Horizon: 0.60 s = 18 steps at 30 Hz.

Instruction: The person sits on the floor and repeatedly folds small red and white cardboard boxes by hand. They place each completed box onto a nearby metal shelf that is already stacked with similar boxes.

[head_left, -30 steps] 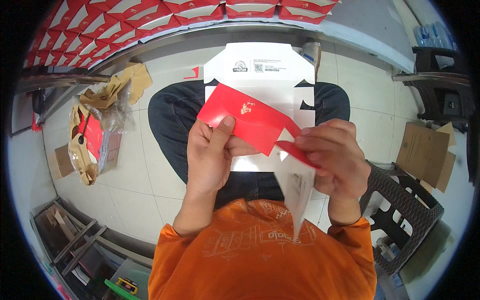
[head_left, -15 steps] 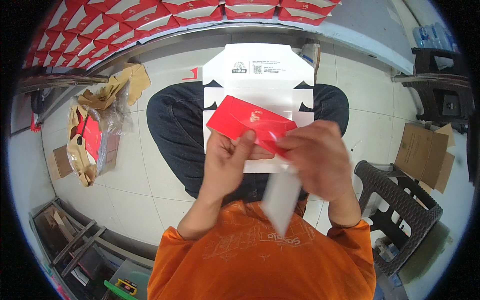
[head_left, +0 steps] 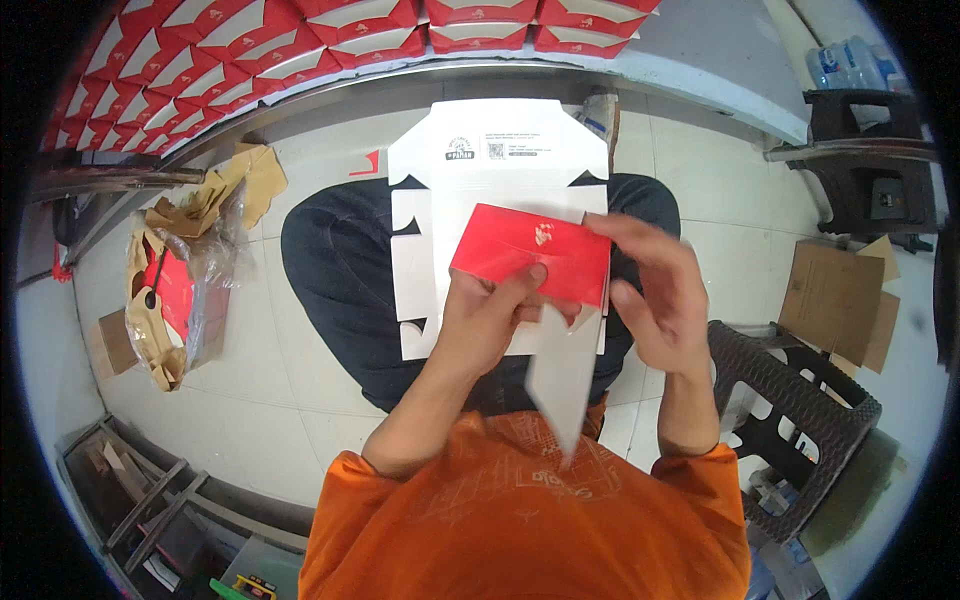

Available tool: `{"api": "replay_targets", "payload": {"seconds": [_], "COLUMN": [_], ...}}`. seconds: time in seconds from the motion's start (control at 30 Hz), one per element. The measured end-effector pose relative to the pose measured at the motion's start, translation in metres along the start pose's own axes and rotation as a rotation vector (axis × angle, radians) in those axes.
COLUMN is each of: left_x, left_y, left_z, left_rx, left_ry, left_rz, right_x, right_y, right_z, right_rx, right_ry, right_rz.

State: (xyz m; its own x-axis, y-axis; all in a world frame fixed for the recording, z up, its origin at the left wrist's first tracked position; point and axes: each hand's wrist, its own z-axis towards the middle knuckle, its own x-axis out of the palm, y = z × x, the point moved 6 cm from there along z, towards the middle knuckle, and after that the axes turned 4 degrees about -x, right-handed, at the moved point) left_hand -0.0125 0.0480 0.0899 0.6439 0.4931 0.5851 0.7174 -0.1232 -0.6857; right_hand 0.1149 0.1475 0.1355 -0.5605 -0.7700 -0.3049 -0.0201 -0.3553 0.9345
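My left hand (head_left: 478, 320) grips a red cardboard box piece (head_left: 505, 235) along its lower edge, thumb on the front and fingers behind. It bears a small pale printed mark, and a white pointed flap (head_left: 565, 365) hangs below it, slightly blurred. At the piece's right side my right hand (head_left: 665, 295) is open, thumb and fingers apart. Its fingertips lie close to the upper right corner; whether they touch it I cannot tell. Beneath both hands a flat white die-cut box blank (head_left: 470, 180) with dark print lies across my lap.
Rows of folded red-and-white boxes (head_left: 350, 45) fill the table ahead. On the floor at left lies a torn brown paper package (head_left: 150, 310) with red sheets. A dark plastic stool (head_left: 800, 400) and a cardboard box (head_left: 830, 300) stand at right. A red scrap (head_left: 368, 164) lies ahead.
My right hand has gone from closed on the red piece's right end to open beside it. The red piece has moved right and turned more level.
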Motion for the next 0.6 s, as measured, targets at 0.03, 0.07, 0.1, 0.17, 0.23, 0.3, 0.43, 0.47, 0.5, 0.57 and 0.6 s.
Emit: {"api": "replay_targets", "payload": {"seconds": [0.03,0.07,0.1,0.17,0.23,0.3,0.43,0.47,0.5,0.57,0.6], "left_x": [0.000,0.000,-0.004,-0.020,-0.021,-0.004,0.020,0.021,0.010,-0.025,-0.041], "left_y": [0.002,0.006,0.015,0.056,0.096,0.094,0.061,0.052,0.043,-0.003,-0.031], "left_z": [0.005,0.012,0.017,0.024,0.028,0.027,0.014,0.006,0.001,-0.005,-0.010], "left_rx": [0.040,0.076,0.127,0.173,0.087,0.050,0.257,0.242,0.103,0.036,0.097], "left_ry": [-0.030,-0.056,-0.068,-0.029,0.069,0.125,0.402,0.524,0.685,0.765,0.685], "left_rz": [0.053,0.112,0.284,0.409,0.297,0.228,0.914,1.088,1.134,0.954,0.821], "right_x": [-0.006,-0.005,-0.004,-0.006,-0.015,-0.022,-0.003,0.005,0.001,-0.028,-0.041], "right_y": [0.008,0.018,0.029,0.040,0.037,0.036,0.039,0.039,0.035,0.023,0.012], "right_z": [-0.006,-0.008,-0.011,-0.005,-0.005,0.002,0.008,0.006,0.004,-0.003,-0.008], "right_rx": [-0.088,-0.120,-0.166,-0.135,-0.186,-0.134,-0.162,-0.196,-0.186,0.050,0.161], "right_ry": [0.085,0.189,0.289,0.279,0.232,0.180,0.357,0.419,0.384,0.063,-0.099], "right_rz": [-0.065,-0.201,-0.332,-0.618,-0.849,-0.758,-0.735,-0.754,-0.800,-0.512,-0.362]}}
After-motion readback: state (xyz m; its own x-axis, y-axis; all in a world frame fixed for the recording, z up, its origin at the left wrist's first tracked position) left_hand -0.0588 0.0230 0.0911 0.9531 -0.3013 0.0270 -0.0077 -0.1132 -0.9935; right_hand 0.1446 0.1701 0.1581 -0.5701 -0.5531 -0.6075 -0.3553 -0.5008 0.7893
